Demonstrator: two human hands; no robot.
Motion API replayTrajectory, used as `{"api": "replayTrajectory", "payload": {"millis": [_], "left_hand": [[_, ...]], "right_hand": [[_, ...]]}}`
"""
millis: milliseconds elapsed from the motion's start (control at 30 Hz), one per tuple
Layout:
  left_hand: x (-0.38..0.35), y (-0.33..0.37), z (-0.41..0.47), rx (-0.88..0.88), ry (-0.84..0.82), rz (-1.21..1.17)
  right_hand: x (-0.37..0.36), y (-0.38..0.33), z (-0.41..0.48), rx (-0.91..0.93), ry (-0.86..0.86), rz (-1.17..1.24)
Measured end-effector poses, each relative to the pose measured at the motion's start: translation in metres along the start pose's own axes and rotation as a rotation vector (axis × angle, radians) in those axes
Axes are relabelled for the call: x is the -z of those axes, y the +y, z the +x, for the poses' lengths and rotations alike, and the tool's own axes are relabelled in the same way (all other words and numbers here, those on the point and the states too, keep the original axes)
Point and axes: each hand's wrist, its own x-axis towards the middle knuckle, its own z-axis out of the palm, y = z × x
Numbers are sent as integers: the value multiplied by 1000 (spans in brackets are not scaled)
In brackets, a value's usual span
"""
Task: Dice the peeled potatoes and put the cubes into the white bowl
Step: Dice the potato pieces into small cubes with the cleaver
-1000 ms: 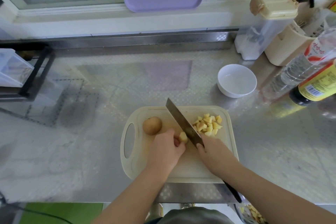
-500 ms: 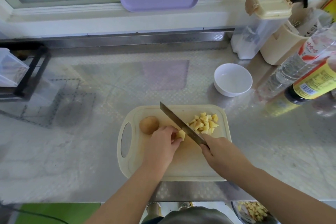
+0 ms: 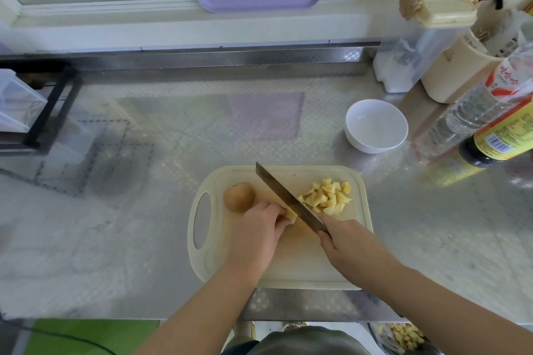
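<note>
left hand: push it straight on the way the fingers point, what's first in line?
The knife held by the right hand. The left hand points up-right, gripping a potato piece that looks to sit against its blade; the cube pile lies beyond.

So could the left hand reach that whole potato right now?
Probably yes: the whole potato lies just beyond the left hand, nothing between, though that hand is holding a potato piece against the knife.

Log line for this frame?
left hand holds potato piece | right hand grips knife | cubes on board | white bowl empty
</note>
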Motion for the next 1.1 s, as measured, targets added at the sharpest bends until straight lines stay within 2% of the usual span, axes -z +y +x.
{"api": "replayTrajectory", "payload": {"millis": [200, 733, 933, 1100], "left_hand": [[-2, -1, -1, -24, 20, 3], [-4, -4, -8, -65, 10, 35], [0, -6, -11, 4, -31, -54], [5, -4, 1, -33, -179, 8]], "right_hand": [[-8, -7, 10, -26, -30, -16], [-14, -13, 13, -65, 74, -97], [3, -2, -9, 42, 135, -184], [11, 4, -16, 41, 166, -181]]}}
